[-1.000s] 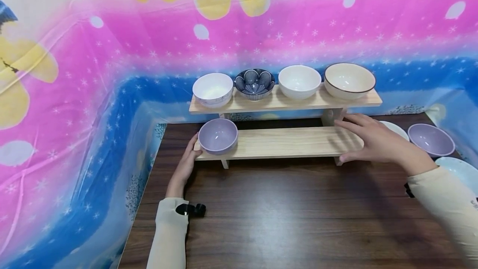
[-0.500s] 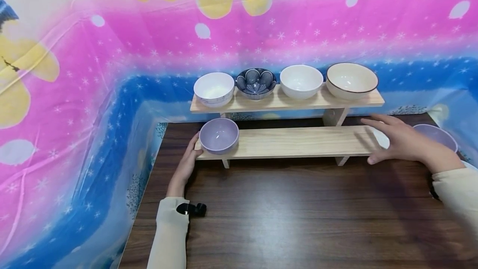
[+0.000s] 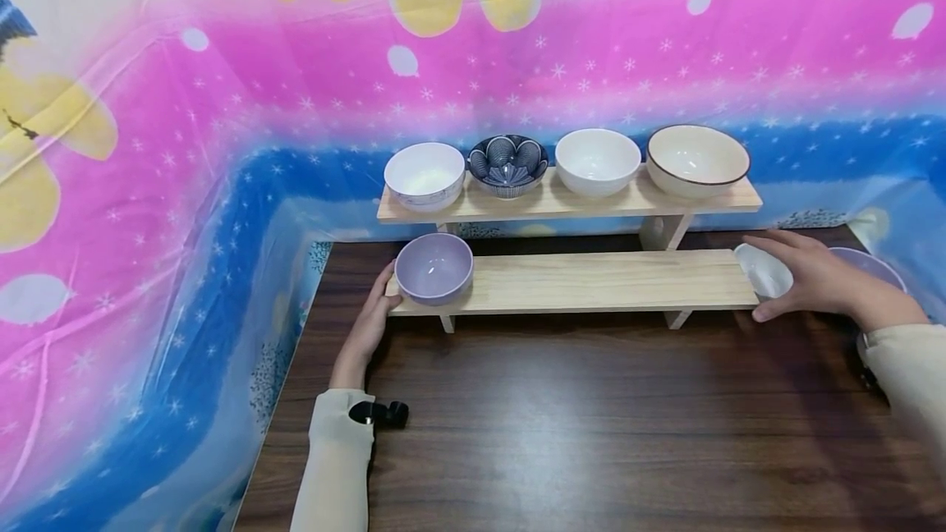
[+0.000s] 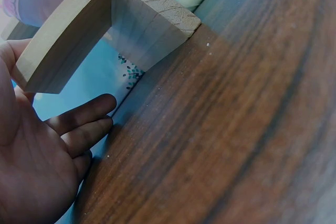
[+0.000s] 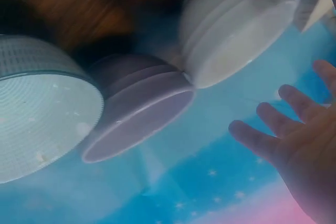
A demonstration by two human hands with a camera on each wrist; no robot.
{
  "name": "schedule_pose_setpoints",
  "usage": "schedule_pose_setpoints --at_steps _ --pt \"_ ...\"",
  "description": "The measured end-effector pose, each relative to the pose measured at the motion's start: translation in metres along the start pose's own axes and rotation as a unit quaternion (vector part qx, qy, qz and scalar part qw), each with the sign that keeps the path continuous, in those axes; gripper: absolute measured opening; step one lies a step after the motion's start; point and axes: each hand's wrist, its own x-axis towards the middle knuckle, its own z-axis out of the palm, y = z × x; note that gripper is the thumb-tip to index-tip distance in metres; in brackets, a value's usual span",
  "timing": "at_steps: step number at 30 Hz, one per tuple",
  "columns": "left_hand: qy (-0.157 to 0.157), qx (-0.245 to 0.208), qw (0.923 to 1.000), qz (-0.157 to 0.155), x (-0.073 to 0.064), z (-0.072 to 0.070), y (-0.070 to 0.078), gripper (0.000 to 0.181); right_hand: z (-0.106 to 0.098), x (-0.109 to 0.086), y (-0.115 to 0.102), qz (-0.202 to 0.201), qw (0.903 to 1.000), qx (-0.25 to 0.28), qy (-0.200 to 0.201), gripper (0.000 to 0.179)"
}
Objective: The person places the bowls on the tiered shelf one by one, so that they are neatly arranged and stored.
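Observation:
A two-tier wooden bowl rack (image 3: 591,282) stands on the dark table. My left hand (image 3: 369,314) grips the left end of its lower board, beside a purple bowl (image 3: 433,269). In the left wrist view, that hand's other fingers (image 4: 86,135) stretch out below the board (image 4: 68,40). My right hand (image 3: 820,277), fingers spread and holding nothing, is off the rack's right end. It partly covers a white bowl (image 3: 761,269) in the head view. The right wrist view has the white bowl (image 5: 226,40) apart from the spread fingers (image 5: 294,103).
On the upper board stand a white bowl (image 3: 424,179), a dark patterned bowl (image 3: 507,167), another white bowl (image 3: 597,162) and a cream bowl with a dark rim (image 3: 697,161). Right of the rack are a second purple bowl (image 5: 142,108) and a pale blue bowl (image 5: 42,114). Patterned cloth (image 3: 591,48) hangs behind.
My right hand has moved right, from over the lower board's right end to beside the white bowl. The left hand stays on the board; the bowls on the rack keep their places.

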Motion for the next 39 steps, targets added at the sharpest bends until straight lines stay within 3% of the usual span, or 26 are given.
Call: schedule_pose_setpoints --at_steps 9,14,21,26,39 --pt "-0.007 0.0 1.0 0.002 0.001 -0.001 0.001 0.073 0.004 0.003 0.015 0.071 0.9958 0.004 -0.059 0.123" --pt "-0.006 0.001 1.0 0.0 -0.001 -0.001 0.004 0.073 0.008 0.01 0.02 0.079 0.9947 0.011 -0.065 0.126" --pt "-0.003 0.001 1.0 0.0 -0.002 -0.001 0.004 0.072 0.009 0.025 0.02 0.068 0.9939 -0.028 -0.082 0.129" --pt "-0.003 0.001 1.0 0.001 -0.001 0.0 0.002 0.073 0.013 0.03 0.022 0.089 0.9901 -0.033 -0.103 0.133" --pt "-0.003 -0.001 1.0 0.003 -0.002 -0.001 0.0 0.073 0.019 0.022 0.019 0.108 0.9874 -0.037 -0.109 0.132"
